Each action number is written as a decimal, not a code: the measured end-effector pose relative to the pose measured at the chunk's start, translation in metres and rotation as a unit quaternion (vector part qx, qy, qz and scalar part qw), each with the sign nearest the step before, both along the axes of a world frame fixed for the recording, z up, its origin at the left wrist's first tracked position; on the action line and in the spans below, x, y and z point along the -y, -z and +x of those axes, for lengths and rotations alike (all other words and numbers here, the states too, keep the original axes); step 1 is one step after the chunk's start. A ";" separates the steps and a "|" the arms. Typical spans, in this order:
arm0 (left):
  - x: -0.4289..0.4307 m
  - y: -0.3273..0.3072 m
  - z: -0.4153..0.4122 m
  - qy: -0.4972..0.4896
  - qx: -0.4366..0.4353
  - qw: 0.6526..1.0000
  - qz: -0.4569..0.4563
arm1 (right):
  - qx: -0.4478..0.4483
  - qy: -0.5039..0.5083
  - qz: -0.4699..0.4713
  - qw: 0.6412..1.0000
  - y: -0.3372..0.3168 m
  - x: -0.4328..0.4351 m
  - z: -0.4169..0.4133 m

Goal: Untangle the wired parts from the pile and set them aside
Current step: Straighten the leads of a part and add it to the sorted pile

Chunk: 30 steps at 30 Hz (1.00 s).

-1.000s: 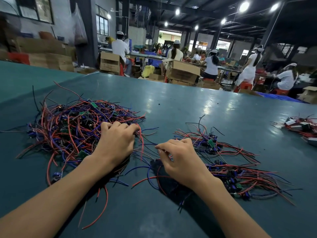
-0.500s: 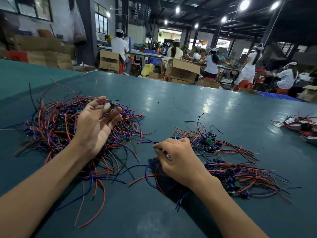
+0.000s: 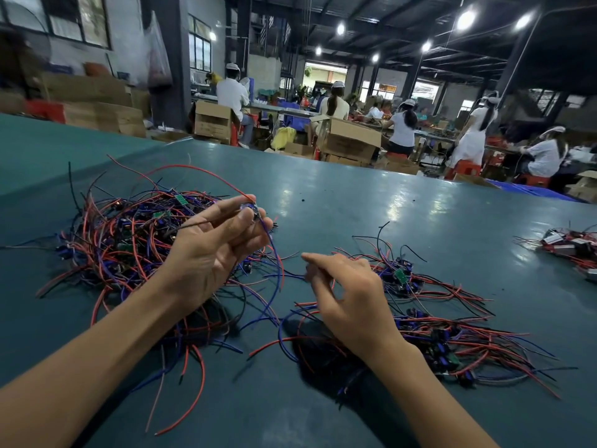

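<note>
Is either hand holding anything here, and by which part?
The left hand pinches a small wired part by its body, at the fingertips; its wires trail down. Whether the right hand holds a wire cannot be told.

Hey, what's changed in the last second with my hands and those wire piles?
The left hand has left the big pile, where it lay palm down. It has risen toward the right and now pinches a wired part trailing red and blue wires. The right hand barely moved, its fingers curled beside the sorted pile. Both piles remain on the table.
</note>
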<state>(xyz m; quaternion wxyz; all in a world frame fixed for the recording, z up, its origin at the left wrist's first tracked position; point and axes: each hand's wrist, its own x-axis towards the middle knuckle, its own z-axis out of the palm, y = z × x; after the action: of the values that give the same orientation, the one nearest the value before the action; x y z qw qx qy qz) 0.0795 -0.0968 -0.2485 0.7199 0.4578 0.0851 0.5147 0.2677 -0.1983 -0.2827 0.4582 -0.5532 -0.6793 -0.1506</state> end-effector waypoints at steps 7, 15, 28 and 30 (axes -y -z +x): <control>0.014 0.006 0.011 -0.016 -0.095 0.993 0.070 | -0.431 -0.202 -0.120 0.871 -0.017 0.004 -0.009; 0.024 0.018 0.018 0.041 -0.168 0.982 0.076 | -0.502 -0.285 -0.189 0.794 -0.013 0.004 -0.010; 0.024 0.023 0.015 0.120 -0.269 0.954 0.060 | -0.542 -0.206 -0.198 0.790 -0.011 -0.001 -0.005; 0.027 0.023 0.015 0.135 -0.276 0.950 0.065 | -0.571 -0.194 -0.197 0.773 -0.015 0.000 0.002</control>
<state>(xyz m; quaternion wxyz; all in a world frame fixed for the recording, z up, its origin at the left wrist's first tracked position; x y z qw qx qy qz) 0.0946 -0.1236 -0.2719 0.7000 0.6346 0.1841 0.2709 0.2693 -0.1980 -0.2679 0.6622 -0.4725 -0.4000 0.4222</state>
